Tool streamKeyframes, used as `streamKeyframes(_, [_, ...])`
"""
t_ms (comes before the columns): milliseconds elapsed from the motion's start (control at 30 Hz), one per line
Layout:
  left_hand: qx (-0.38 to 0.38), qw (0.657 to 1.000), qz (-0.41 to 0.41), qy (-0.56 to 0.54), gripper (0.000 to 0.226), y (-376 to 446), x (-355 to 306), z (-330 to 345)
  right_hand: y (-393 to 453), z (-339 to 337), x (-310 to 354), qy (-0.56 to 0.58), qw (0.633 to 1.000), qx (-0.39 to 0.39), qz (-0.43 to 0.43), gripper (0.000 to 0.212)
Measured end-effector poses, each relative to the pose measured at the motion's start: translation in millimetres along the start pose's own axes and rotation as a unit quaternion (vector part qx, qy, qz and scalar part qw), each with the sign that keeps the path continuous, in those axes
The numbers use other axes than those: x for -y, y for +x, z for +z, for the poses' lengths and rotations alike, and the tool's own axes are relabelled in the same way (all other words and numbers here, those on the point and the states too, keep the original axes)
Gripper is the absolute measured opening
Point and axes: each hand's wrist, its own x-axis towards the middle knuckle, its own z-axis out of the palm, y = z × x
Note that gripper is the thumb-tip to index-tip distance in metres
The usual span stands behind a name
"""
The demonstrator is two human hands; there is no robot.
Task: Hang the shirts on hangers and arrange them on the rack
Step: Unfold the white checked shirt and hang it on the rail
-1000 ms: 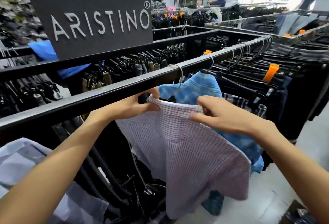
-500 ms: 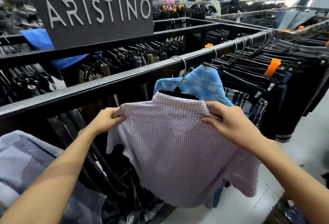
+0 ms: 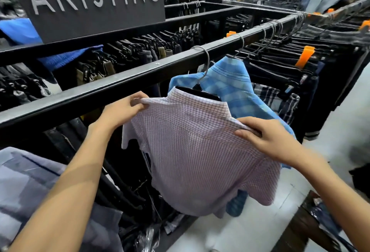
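Now both hands pinch the checked shirt (image 3: pixel 200 151) at its shoulders.
Left hand (image 3: pixel 122 111), right hand (image 3: pixel 266 139) grasp light, limp cloth; shoulder seams over hanger (image 3: pixel 202 83) seem best.

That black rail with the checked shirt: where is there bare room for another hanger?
The black metal rail runs bare from the left edge to the grey wire hook of the pink checked shirt, which both hands hold. Past the blue plaid shirt, dark garments crowd it.
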Motion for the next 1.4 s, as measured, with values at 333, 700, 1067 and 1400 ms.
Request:
streamKeyframes(333, [-0.213, 0.968, 0.06, -0.122, 0.064, -66.6, -120.2, 63.3, -13.1, 18.8, 24.1, 0.109, 0.994, 0.013, -0.016, 0.047])
streamKeyframes(700, [-0.233, 0.953, -0.095, -0.166, 0.039, -156.8, -172.2, 77.3, -3.3, 58.9, 75.6, 0.306, 0.946, 0.072, -0.085, 0.068])
streamKeyframes(1067, [-0.279, 0.932, -0.231, -0.007, 0.043, -276.8, -159.1, 19.5, -33.3, 113.9, 180.9, 0.39, 0.885, 0.171, -0.19, 0.074])
streamKeyframes(1400, [-0.288, 0.917, -0.268, 0.065, 0.043, -375.7, -120.9, -29.3, -72.0, 162.6, 287.1, 0.367, 0.871, 0.206, -0.252, 0.082])
